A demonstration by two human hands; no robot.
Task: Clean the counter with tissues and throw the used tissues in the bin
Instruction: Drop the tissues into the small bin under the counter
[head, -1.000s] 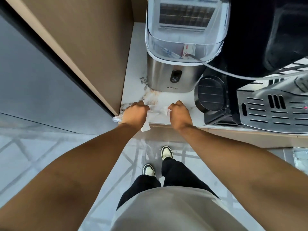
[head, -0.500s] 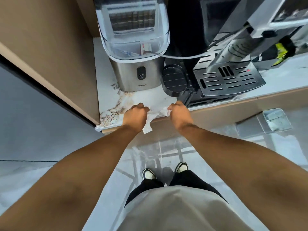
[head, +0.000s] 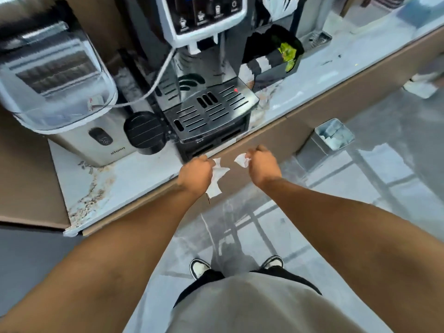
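Note:
My left hand [head: 195, 175] is closed on a crumpled white tissue [head: 216, 180] that hangs down below my fist. A smaller white tissue piece [head: 242, 160] sticks out of my closed right hand [head: 263, 164]. Both hands hover just off the front edge of the marbled white counter [head: 125, 181], over the floor. A small square steel bin [head: 332, 135] stands on the floor to the right, against the counter's front panel, with pale tissues inside.
An ice maker [head: 62, 97] with a clear lid sits at the counter's left end. A coffee machine [head: 206, 68] with a slotted drip tray stands beside it. A black holder with packets [head: 276, 58] sits further right. My feet [head: 235, 267] stand on a glossy floor.
My hands have come off the counter top and drawn apart. The tissue now shows as two pieces, one in each hand. The view has swung right, bringing the bin closer to centre.

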